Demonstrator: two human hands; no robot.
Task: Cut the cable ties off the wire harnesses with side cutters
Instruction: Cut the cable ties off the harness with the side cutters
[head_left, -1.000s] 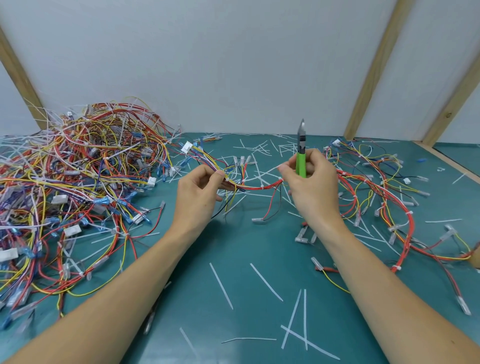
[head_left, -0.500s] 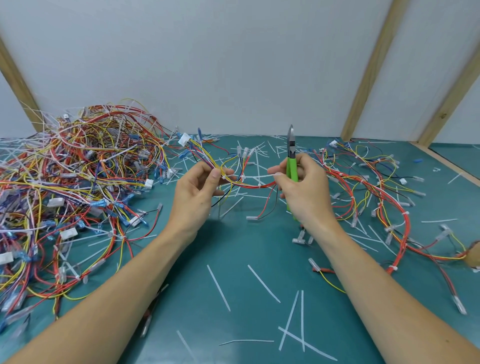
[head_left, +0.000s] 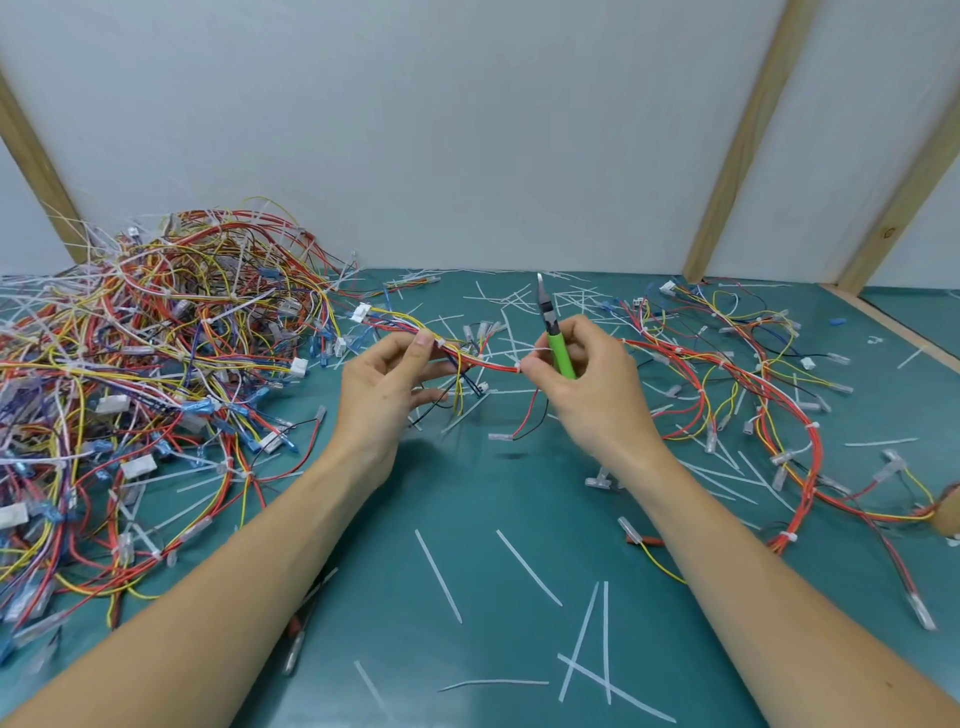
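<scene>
- The left hand (head_left: 387, 395) pinches a wire harness (head_left: 491, 364) between thumb and forefinger, the other fingers loosely curled beneath it
- A white cable tie (head_left: 440, 343) wraps the harness just beside the left fingertips, on their right
- The right hand (head_left: 589, 387) grips the side cutters (head_left: 553, 332) by their green handle, fingers curled round it, and its thumb and forefinger also pinch the harness at a second white tie (head_left: 519, 368)
- The cutters stand nearly upright above the right fingers, their dark metal tip pointing up and away from the person; whether the blades are parted cannot be told
- Between the two sets of fingertips the harness runs as a short, taut red and yellow bundle, held above the green table (head_left: 483, 519)
- Below that span, loose red, black and yellow leads hang from the harness down towards the table
- Left of the left fingers, the harness trails to a white connector (head_left: 360, 313) and on towards a large tangled pile of harnesses (head_left: 156, 353)
- Right of the right fingers, more harnesses (head_left: 753, 395) lie spread on the table
- Cut tie strips (head_left: 587, 642) lie scattered on the table, nearer the person than both hands, and more lie beyond the fingertips by the white wall (head_left: 467, 130)
</scene>
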